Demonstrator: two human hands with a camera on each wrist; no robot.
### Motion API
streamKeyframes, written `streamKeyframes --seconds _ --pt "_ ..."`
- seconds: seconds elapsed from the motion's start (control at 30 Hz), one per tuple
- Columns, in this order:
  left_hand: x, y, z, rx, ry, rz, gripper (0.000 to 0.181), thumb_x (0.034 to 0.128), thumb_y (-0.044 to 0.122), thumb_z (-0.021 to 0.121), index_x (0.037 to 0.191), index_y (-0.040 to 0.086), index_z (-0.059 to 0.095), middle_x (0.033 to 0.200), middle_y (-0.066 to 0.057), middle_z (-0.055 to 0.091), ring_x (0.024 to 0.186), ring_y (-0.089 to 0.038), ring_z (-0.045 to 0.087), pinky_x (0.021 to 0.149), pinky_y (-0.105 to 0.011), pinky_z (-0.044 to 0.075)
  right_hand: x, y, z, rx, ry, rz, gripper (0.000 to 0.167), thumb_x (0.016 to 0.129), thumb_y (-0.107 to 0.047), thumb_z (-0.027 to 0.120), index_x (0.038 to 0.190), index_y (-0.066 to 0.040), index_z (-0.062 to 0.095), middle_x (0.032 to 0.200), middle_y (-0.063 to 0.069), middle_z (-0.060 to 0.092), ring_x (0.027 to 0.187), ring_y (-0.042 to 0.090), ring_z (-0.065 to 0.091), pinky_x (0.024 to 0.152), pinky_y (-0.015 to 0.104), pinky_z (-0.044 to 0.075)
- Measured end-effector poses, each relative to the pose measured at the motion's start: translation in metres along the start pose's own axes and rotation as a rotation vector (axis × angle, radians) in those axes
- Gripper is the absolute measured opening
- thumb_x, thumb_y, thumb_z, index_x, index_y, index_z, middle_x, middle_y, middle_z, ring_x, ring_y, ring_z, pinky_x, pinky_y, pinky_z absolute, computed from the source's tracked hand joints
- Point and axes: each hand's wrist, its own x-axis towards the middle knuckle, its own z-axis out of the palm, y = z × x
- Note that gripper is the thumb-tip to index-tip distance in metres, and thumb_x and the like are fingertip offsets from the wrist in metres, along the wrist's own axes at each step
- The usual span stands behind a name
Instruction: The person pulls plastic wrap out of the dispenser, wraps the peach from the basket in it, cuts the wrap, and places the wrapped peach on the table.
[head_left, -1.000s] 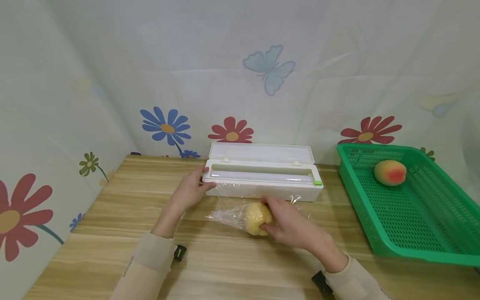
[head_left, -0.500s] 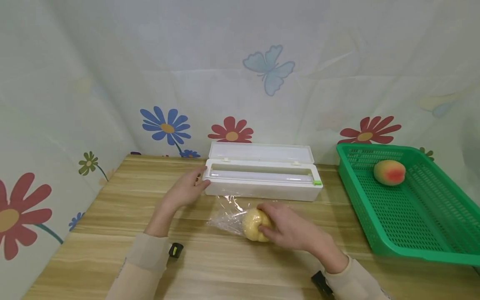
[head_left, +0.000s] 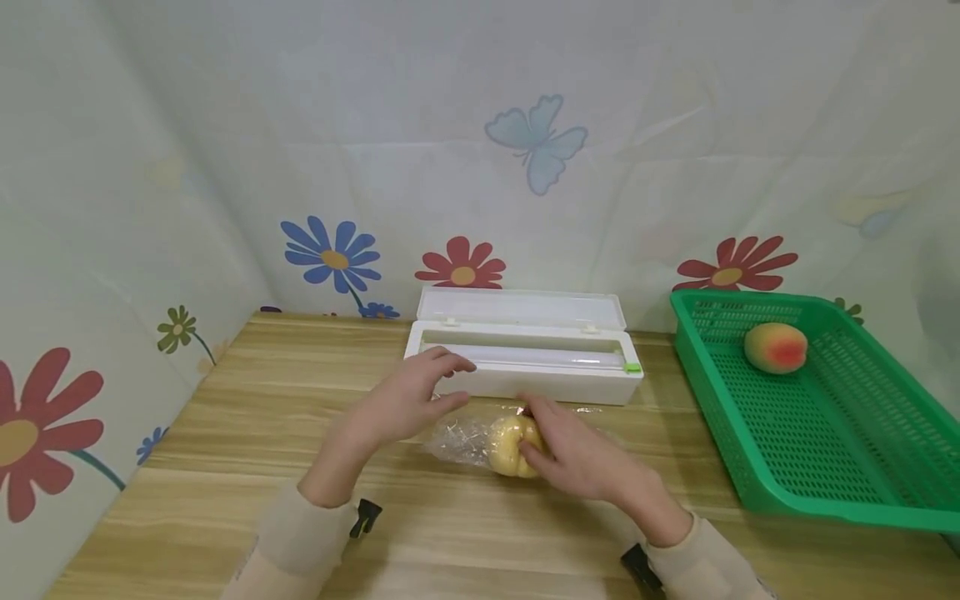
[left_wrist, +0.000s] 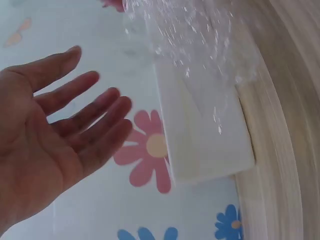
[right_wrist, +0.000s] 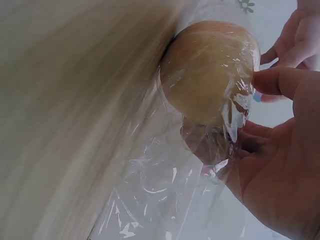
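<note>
A yellowish peach [head_left: 510, 446] lies on the table in front of the dispenser, with clear plastic wrap [head_left: 461, 440] around it and bunched out to its left. My right hand [head_left: 581, 450] grips the peach from the right, thumb and fingers over the film; the right wrist view shows the wrapped peach [right_wrist: 205, 75] close up. Above the bunched film hovers my left hand [head_left: 405, 400], fingers loosely spread and holding nothing, as the left wrist view of the hand [left_wrist: 65, 125] also shows. Behind both hands sits a white cling film dispenser [head_left: 540, 386], lid raised, a roll inside.
A green plastic basket [head_left: 757, 467] stands at the right, with another peach [head_left: 776, 348], blushed red, inside. The wooden table [head_left: 300, 392] ends at a flower-printed curtain [head_left: 585, 225] behind the dispenser.
My left hand has left the dispenser's left end and moved right, over the film. The film beside the peach looks more bunched. My right hand still holds the peach, shifted only slightly.
</note>
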Motion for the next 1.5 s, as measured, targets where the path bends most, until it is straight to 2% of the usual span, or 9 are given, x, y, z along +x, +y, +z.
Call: streamKeyframes --seconds 0.2,0.37,0.57,0.7,0.83,0.97,1.17,1.37,1.5 --pt "0.000 0.019 0.018 0.050 -0.184 0.024 0.039 0.0964 0.023 0.075 0.129 0.004 0.066 0.127 -0.008 0.065 0.117 -0.025 0.061 0.100 -0.040 0.050 -0.001 0.002 -0.001 0.043 -0.017 0.008 0.030 0.100 -0.016 0.065 0.123 -0.003 0.051 0.103 0.002 0.061 0.092 0.014 0.060 0.081 0.038 0.054" --pt "0.000 0.028 0.032 0.100 -0.264 0.056 0.045 0.0942 0.028 0.078 0.130 0.005 0.066 0.127 -0.007 0.066 0.116 -0.023 0.062 0.099 -0.038 0.051 -0.002 0.004 -0.002 0.075 -0.050 0.007 0.024 0.103 -0.018 0.064 0.121 -0.007 0.054 0.099 -0.004 0.059 0.085 0.009 0.056 0.074 0.031 0.052" --pt "0.003 0.025 0.044 0.136 -0.258 0.047 0.056 0.0919 0.033 0.080 0.137 0.004 0.061 0.134 -0.007 0.065 0.122 -0.023 0.061 0.104 -0.038 0.048 -0.003 0.004 -0.002 0.068 -0.064 0.038 0.036 0.106 -0.027 0.058 0.132 -0.002 0.053 0.116 0.005 0.063 0.100 0.015 0.061 0.086 0.040 0.055" --pt "0.004 0.022 0.048 0.143 -0.244 0.020 0.062 0.0903 0.040 0.080 0.138 0.006 0.060 0.132 -0.005 0.065 0.118 -0.020 0.062 0.100 -0.037 0.050 -0.004 0.005 -0.002 0.059 -0.068 0.064 0.055 0.106 -0.041 0.057 0.142 0.000 0.051 0.137 0.014 0.052 0.118 0.025 0.057 0.098 0.046 0.051" --pt "0.006 0.020 0.052 0.133 -0.230 -0.009 0.065 0.0892 0.047 0.079 0.137 0.007 0.059 0.126 -0.003 0.066 0.107 -0.015 0.063 0.093 -0.035 0.052 -0.004 0.005 -0.002 0.033 -0.033 0.056 0.059 0.105 -0.047 0.056 0.142 -0.001 0.053 0.137 0.014 0.049 0.116 0.023 0.054 0.096 0.044 0.051" --pt "0.008 0.017 0.057 0.122 -0.199 -0.015 0.070 0.0870 0.050 0.080 0.136 0.006 0.057 0.119 -0.003 0.066 0.098 -0.013 0.062 0.086 -0.035 0.053 -0.003 0.005 -0.004 0.015 -0.012 0.059 0.059 0.103 -0.045 0.061 0.142 -0.002 0.051 0.129 0.009 0.056 0.112 0.020 0.056 0.094 0.044 0.051" --pt "0.010 0.013 0.064 0.172 -0.174 -0.028 0.075 0.0876 0.049 0.080 0.141 0.005 0.052 0.126 -0.005 0.064 0.109 -0.017 0.062 0.097 -0.044 0.049 -0.003 0.006 -0.007 0.022 -0.042 0.092 0.071 0.093 -0.044 0.076 0.145 -0.004 0.048 0.130 0.007 0.062 0.114 0.024 0.060 0.098 0.050 0.049" --pt "0.011 0.009 0.064 0.174 -0.181 -0.051 0.066 0.0951 0.048 0.070 0.139 0.003 0.052 0.121 -0.005 0.067 0.106 -0.016 0.063 0.103 -0.050 0.043 -0.003 0.007 -0.007 -0.031 -0.062 0.046 0.083 0.083 -0.027 0.089 0.147 0.002 0.047 0.153 0.021 0.043 0.136 0.042 0.046 0.107 0.057 0.042" --pt "0.012 0.007 0.062 0.121 -0.224 -0.068 0.055 0.0978 0.052 0.065 0.130 0.008 0.056 0.108 0.002 0.066 0.095 -0.012 0.061 0.095 -0.045 0.047 -0.003 0.005 -0.006 -0.098 -0.038 0.025 0.093 0.074 -0.027 0.095 0.149 0.001 0.047 0.157 0.022 0.037 0.142 0.042 0.038 0.113 0.059 0.035"
